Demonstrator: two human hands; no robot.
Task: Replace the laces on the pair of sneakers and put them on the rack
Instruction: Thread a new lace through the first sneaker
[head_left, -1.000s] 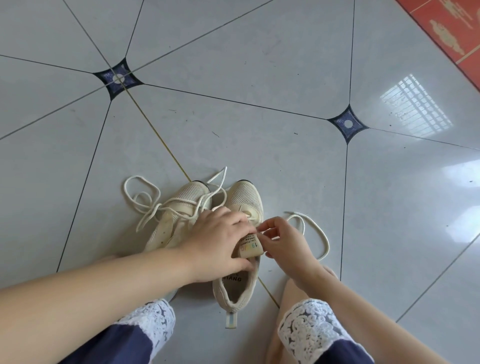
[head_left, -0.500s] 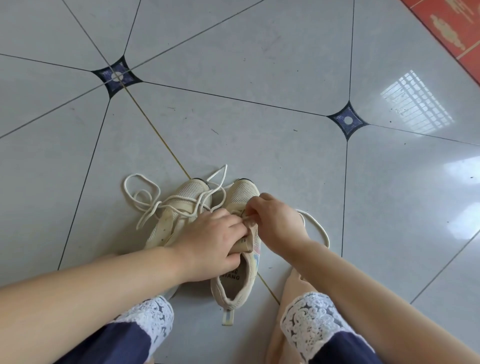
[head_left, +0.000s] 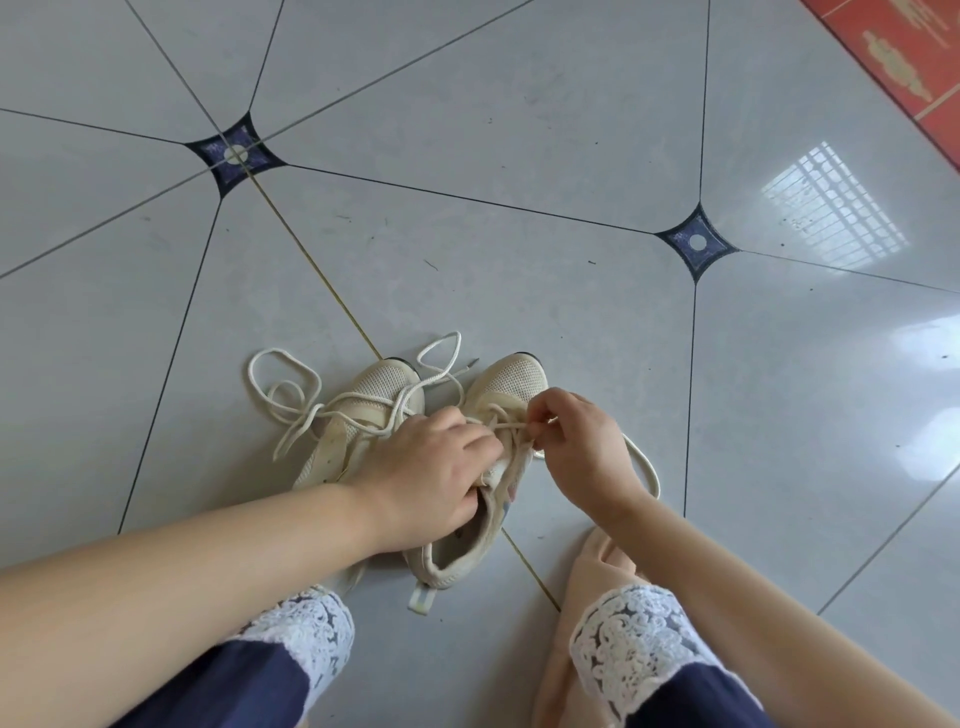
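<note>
Mesh sneaker (head_left: 511, 384) gripped by left hand (head_left: 434, 475); right hand (head_left: 584, 449) fingers (head_left: 537, 415) pinch its flat lace (head_left: 506, 426).

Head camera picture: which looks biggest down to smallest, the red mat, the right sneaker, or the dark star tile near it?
1. Right sneaker, partly hidden by both hands.
2. Red mat, though only a corner shows and it lies farther away, so this is unsure.
3. Dark star tile, clearly smallest.

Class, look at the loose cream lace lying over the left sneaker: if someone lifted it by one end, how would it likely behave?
The loose lace would probably hang limp: it already lies in soft loops on the tiled floor. It looks light. It may drag or snag, since it crosses the left sneaker.
</note>
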